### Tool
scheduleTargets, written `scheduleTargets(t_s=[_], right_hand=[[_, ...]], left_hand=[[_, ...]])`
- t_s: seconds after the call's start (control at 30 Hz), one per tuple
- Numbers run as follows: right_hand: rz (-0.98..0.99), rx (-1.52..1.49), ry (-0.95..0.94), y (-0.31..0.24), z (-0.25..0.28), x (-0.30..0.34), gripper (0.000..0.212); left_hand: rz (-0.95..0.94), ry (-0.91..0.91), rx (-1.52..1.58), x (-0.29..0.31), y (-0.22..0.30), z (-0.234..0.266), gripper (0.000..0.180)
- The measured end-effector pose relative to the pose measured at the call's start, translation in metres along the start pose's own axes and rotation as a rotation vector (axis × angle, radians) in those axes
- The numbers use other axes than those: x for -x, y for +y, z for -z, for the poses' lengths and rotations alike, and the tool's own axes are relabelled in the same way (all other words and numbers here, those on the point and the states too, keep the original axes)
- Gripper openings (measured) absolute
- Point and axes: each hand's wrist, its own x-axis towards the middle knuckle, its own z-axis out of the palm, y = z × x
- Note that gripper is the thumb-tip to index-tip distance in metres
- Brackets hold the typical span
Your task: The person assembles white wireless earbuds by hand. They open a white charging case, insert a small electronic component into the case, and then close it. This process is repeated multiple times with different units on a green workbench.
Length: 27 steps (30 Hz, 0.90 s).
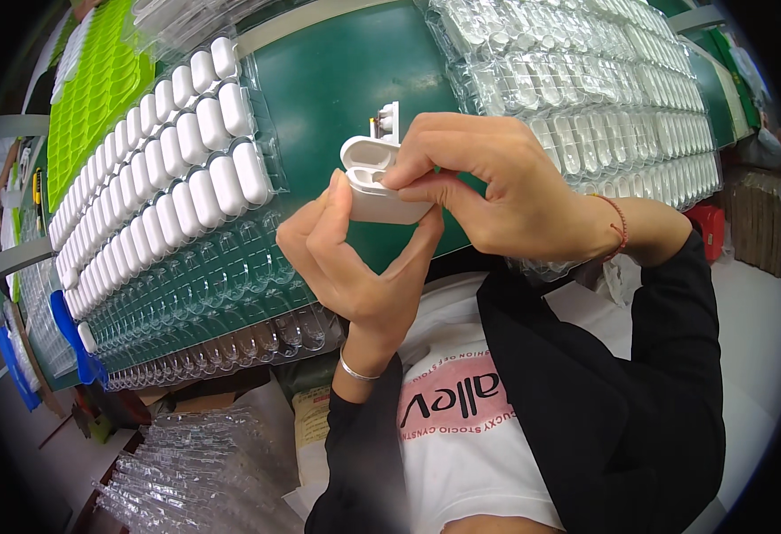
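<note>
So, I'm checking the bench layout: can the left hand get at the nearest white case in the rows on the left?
Probably not as it stands: the left hand is holding the open white case. The nearest case in the rows lies uncovered, though, so the way itself looks free.

Rounded white case [386, 207], lid [368, 153] open
</note>
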Motion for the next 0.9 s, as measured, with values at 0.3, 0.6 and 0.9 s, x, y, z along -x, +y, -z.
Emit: scheduleTargets(t_s=[0.3,0.6,0.9], right_hand=[[0.003,-0.094,-0.01,-0.003,0.006,-0.009,0.004],[0.036,-0.066,-0.003,-0.004,0.006,-0.004,0.009],[0.046,0.041,0.032,-0.003,0.008,0.0,0.007]], left_hand=[[-0.012,0.016,0.037,-0.008,-0.003,0.003,0.074],[-0.051,0.043,-0.007,-0.004,0.003,-0.001,0.072],[0.009,0.014,0.005,-0.005,0.006,-0.004,0.073]])
